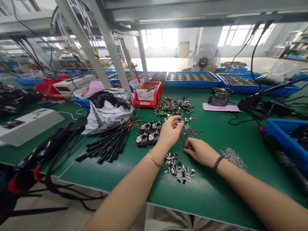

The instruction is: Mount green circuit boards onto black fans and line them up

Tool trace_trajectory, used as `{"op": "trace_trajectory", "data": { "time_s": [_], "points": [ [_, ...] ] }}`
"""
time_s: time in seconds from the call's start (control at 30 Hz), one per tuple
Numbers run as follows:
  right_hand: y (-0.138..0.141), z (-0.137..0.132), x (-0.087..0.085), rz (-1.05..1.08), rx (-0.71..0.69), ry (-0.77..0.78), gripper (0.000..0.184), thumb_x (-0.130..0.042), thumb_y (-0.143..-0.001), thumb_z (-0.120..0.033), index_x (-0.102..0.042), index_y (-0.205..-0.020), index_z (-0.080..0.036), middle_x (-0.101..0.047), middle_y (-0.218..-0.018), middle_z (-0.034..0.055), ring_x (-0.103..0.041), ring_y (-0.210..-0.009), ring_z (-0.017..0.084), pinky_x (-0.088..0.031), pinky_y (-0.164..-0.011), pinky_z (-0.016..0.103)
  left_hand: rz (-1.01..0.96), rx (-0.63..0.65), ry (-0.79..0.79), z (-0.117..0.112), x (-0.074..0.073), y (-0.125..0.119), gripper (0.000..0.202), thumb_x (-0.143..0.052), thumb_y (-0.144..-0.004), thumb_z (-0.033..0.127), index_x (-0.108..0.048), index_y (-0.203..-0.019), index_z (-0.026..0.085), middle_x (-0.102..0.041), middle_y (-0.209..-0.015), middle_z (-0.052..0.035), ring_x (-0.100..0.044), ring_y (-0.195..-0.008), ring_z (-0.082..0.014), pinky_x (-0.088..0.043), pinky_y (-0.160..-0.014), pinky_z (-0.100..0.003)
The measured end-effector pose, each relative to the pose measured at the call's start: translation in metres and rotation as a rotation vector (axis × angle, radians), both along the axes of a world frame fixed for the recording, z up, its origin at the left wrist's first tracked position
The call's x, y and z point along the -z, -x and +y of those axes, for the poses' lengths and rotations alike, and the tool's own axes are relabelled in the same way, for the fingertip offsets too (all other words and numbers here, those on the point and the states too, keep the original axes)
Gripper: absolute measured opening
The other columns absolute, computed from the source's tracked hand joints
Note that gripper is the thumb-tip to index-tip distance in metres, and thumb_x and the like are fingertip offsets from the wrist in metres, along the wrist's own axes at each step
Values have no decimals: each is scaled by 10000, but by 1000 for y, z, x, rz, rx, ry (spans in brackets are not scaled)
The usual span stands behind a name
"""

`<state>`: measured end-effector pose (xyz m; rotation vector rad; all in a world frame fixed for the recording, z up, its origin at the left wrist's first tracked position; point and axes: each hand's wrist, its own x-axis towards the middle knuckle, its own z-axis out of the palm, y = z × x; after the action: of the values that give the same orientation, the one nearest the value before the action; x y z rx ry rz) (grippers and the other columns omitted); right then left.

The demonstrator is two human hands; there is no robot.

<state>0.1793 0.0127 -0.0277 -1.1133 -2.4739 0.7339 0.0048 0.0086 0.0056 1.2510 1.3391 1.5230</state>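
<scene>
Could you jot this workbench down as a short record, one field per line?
Surface: green tabletop
Left hand: at the edge of a heap of small parts, grip unclear
Right hand: fingers pinched low over the tabletop; anything held is too small to tell
Nearby: black-and-silver pieces, grey pins, black cables
Behind: red bin, blue trays

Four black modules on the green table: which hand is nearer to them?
Left. The left hand is just right of the black modules in view; the right hand is farther right.
</scene>
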Motion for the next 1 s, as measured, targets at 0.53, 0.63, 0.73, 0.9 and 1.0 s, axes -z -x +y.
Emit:
{"op": "trace_trajectory", "data": {
  "time_s": [0.53, 0.63, 0.73, 0.9, 1.0],
  "points": [
    [-16, 13, -28, 458, 86, -397, 54, -582, -921, -241, -631, -936, -224, -627, -894, 77, -583, -868, 255, -517, -795, 381, 165, 154, -3, -14, 15, -21, 315, -658, -875, 111, -722, -1174, 185, -738, -846, -29, -707, -741, -163, -564, -726, -259],
    [-15, 13, -26, 474, 88, -434, 30, -591, -936, -229, -620, -938, -220, -605, -871, 61, -572, -834, 243, -508, -761, 359, 159, 157, -1, -13, 15, -21, 309, -656, -889, 124, -718, -1185, 184, -750, -851, -38, -721, -742, -170, -576, -733, -267],
    [-17, 13, -25, 494, 93, -461, 13, -597, -946, -213, -610, -949, -214, -585, -864, 49, -561, -800, 226, -496, -731, 342, 155, 156, 7, -13, 14, -21, 308, -643, -906, 126, -706, -1205, 172, -762, -876, -57, -743, -777, -185, -585, -745, -276],
    [-18, 16, -21, 499, 68, -490, 16, -611, -953, -205, -610, -966, -215, -586, -865, 40, -555, -779, 217, -486, -699, 331, 172, 138, 11, -13, 13, -22, 308, -654, -909, 132, -700, -1212, 162, -761, -884, -59, -744, -792, -185, -581, -748, -274],
    [-18, 17, -19, 502, 44, -511, 29, -628, -951, -198, -614, -972, -213, -600, -872, 35, -555, -772, 212, -480, -684, 325, 190, 129, 14, -13, 13, -23, 310, -653, -908, 134, -700, -1214, 155, -753, -865, -51, -731, -764, -175, -575, -736, -271]
  ]
}}
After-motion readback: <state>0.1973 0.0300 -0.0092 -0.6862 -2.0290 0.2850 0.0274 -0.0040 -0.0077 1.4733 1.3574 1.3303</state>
